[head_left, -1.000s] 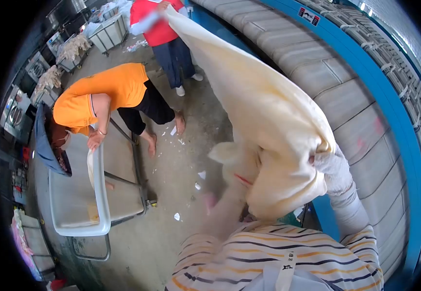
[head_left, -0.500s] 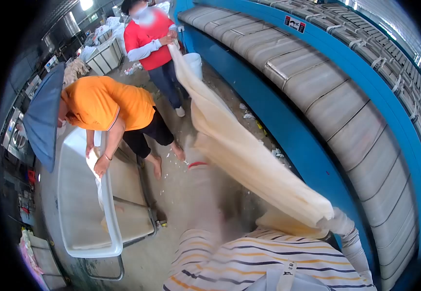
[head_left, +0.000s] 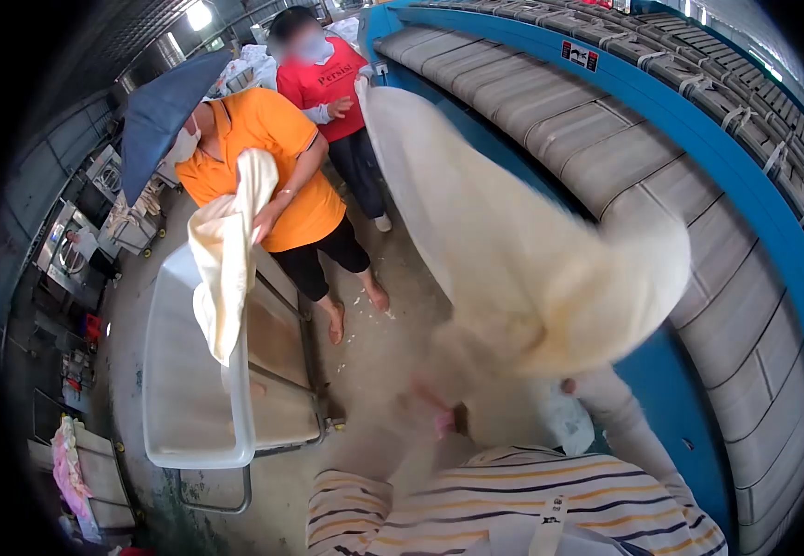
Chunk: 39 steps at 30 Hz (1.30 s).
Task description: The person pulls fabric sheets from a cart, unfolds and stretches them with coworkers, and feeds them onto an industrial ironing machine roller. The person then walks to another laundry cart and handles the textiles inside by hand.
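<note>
A large cream cloth [head_left: 494,232] billows in front of me, its right part blurred. At its lower right edge my right hand [head_left: 570,385] is closed on it, the fingers mostly covered. My left hand [head_left: 437,403] is smeared by motion below the cloth, and its fingers cannot be made out. The cloth's far upper corner is held by a person in a red shirt [head_left: 328,79]. To the left, a person in an orange shirt [head_left: 277,130] holds another cream cloth [head_left: 226,255] over the tub's rim.
A white wheeled tub [head_left: 242,417] stands at the left. A blue machine [head_left: 796,315] with a grey padded belt [head_left: 643,157] runs along the right. White scraps lie on the floor. Carts and washing machines line the far left. A clear plastic bag [head_left: 570,424] is near my right arm.
The big cloth has swung up and spread out from a narrow stretched strip. My right hand has moved up and left. The person in orange has straightened and lifted the other cloth.
</note>
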### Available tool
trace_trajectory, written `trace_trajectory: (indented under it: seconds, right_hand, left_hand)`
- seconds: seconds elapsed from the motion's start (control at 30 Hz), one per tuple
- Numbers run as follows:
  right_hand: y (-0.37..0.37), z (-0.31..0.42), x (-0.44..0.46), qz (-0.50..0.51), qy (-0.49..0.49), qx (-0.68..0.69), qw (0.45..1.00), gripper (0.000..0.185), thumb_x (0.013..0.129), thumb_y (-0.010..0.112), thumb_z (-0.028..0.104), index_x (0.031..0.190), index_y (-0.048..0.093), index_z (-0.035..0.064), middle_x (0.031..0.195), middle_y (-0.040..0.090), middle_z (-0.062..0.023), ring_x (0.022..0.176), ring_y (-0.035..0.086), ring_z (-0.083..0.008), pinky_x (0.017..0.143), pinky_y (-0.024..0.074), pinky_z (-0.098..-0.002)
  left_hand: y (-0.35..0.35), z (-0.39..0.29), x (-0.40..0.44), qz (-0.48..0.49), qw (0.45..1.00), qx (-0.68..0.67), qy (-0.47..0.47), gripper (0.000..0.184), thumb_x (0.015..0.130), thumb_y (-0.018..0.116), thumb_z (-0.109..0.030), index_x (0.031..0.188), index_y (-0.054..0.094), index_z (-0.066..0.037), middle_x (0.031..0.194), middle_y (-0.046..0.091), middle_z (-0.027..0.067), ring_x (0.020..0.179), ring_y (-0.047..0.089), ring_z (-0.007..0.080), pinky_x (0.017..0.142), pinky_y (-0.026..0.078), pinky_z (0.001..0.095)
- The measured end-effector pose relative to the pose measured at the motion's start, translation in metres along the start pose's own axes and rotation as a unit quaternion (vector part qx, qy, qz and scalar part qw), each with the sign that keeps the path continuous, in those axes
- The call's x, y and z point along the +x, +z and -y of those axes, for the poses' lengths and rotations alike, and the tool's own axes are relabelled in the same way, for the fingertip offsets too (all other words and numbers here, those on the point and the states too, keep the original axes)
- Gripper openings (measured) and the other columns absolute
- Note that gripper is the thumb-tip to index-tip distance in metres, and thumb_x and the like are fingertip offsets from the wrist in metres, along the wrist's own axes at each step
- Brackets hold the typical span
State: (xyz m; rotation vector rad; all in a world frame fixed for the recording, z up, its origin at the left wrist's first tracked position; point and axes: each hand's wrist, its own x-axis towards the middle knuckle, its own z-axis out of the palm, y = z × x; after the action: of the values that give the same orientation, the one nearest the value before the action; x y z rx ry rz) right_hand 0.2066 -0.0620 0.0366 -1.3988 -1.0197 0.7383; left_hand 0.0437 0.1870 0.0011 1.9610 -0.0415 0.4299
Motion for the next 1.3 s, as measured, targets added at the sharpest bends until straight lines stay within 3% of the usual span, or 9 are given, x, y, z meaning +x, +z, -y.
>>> trace_trajectory:
  seconds: [0.07, 0.23, 0.37, 0.53, 0.67, 0.9, 1.1, 1.17, 1.3]
  right_hand:
    - [0.029, -0.003, 0.011, -0.041, 0.065, -0.007, 0.997, 0.053, 0.08, 0.075, 0.02, 0.126, 0.053, 0.0057, 0.117, 0.061, -0.0091, 0.103, 0.06, -0.0219, 0.091, 0.05, -0.0329]
    - [0.062, -0.038, 0.019, -0.29, 0.183, 0.472, 0.812, 0.024, 0.088, 0.061, 0.008, 0.111, 0.057, 0.0048, 0.097, 0.065, -0.0042, 0.086, 0.066, -0.0187, 0.071, 0.0591, -0.0355]
    - [0.017, -0.088, 0.008, -0.191, 0.144, 0.535, 0.81, 0.026, 0.094, 0.05, 0.011, 0.119, 0.054, 0.0033, 0.117, 0.062, -0.008, 0.102, 0.063, -0.0165, 0.077, 0.0577, -0.027]
    - [-0.049, 0.029, 0.004, -0.278, -0.057, 0.331, 0.9, 0.037, 0.095, 0.057, 0.022, 0.126, 0.05, 0.003, 0.115, 0.063, -0.0067, 0.102, 0.065, -0.0193, 0.082, 0.0578, -0.029]
    - [-0.143, 0.031, -0.008, -0.357, -0.15, 0.035, 0.921, 0.025, 0.096, 0.056, 0.017, 0.116, 0.057, 0.0034, 0.101, 0.062, 0.001, 0.079, 0.058, -0.0072, 0.063, 0.0477, -0.0205]
    - [-0.405, -0.052, -0.035, -0.435, 0.127, -0.211, 0.866, 0.019, 0.09, 0.055, 0.01, 0.104, 0.064, 0.0018, 0.074, 0.064, -0.0112, 0.072, 0.063, -0.0267, 0.068, 0.053, -0.0339]
    - [-0.499, -0.11, 0.007, -0.363, 0.144, -0.701, 0.597, 0.035, 0.087, 0.055, 0.029, 0.116, 0.063, 0.0106, 0.105, 0.064, -0.0239, 0.099, 0.062, -0.0378, 0.081, 0.052, -0.041]
    - [-0.555, -0.141, 0.02, -0.311, 0.212, -0.759, 0.531, 0.045, 0.087, 0.055, 0.039, 0.124, 0.059, 0.013, 0.121, 0.06, -0.0236, 0.109, 0.059, -0.0377, 0.087, 0.0506, -0.0431]
    - [-0.502, -0.092, 0.048, -0.318, 0.296, -0.726, 0.533, 0.065, 0.085, 0.054, 0.051, 0.138, 0.042, 0.0155, 0.138, 0.044, -0.0224, 0.117, 0.052, -0.0431, 0.093, 0.0471, -0.047]
  left_hand:
    - [0.031, -0.105, 0.015, 0.105, 0.884, 0.456, -0.008, 0.056, 0.085, 0.054, -0.016, 0.141, 0.046, -0.018, 0.097, 0.063, 0.0104, 0.076, 0.063, 0.0288, 0.062, 0.053, 0.039]
    - [0.05, -0.047, -0.049, 0.011, 0.882, 0.469, -0.052, 0.042, 0.087, 0.053, -0.012, 0.128, 0.056, -0.019, 0.079, 0.061, 0.0087, 0.067, 0.063, 0.0251, 0.054, 0.052, 0.0355]
    - [0.046, -0.034, -0.059, -0.119, 0.86, 0.496, -0.017, 0.033, 0.09, 0.051, -0.011, 0.121, 0.061, -0.02, 0.077, 0.06, 0.0076, 0.067, 0.062, 0.0224, 0.054, 0.051, 0.0347]
    - [0.067, -0.097, -0.008, -0.139, 0.805, 0.562, 0.129, 0.035, 0.088, 0.055, -0.014, 0.121, 0.063, -0.019, 0.084, 0.062, 0.0077, 0.069, 0.061, 0.0216, 0.056, 0.048, 0.0338]
    - [0.148, -0.081, 0.022, -0.006, 0.936, 0.317, 0.155, 0.04, 0.088, 0.056, -0.022, 0.128, 0.058, -0.023, 0.089, 0.064, 0.0079, 0.073, 0.064, 0.0239, 0.057, 0.05, 0.038]
    - [0.161, -0.09, 0.002, 0.395, 0.869, 0.296, -0.008, 0.023, 0.089, 0.05, -0.017, 0.11, 0.059, -0.015, 0.097, 0.066, 0.014, 0.076, 0.069, 0.0322, 0.061, 0.055, 0.0442]
    - [0.088, 0.022, -0.143, -0.156, 0.939, 0.234, -0.196, 0.032, 0.088, 0.061, -0.022, 0.116, 0.064, -0.006, 0.106, 0.068, 0.0137, 0.097, 0.065, 0.0295, 0.086, 0.051, 0.0336]
    - [0.053, 0.0, -0.158, -0.171, 0.901, 0.063, -0.394, 0.04, 0.089, 0.062, -0.022, 0.125, 0.061, -0.005, 0.109, 0.069, 0.0129, 0.097, 0.066, 0.0279, 0.085, 0.051, 0.0324]
    - [0.023, 0.156, -0.291, -0.119, 0.76, 0.492, -0.407, 0.055, 0.088, 0.064, -0.024, 0.138, 0.047, -0.007, 0.127, 0.06, 0.0134, 0.103, 0.064, 0.0289, 0.089, 0.05, 0.0357]
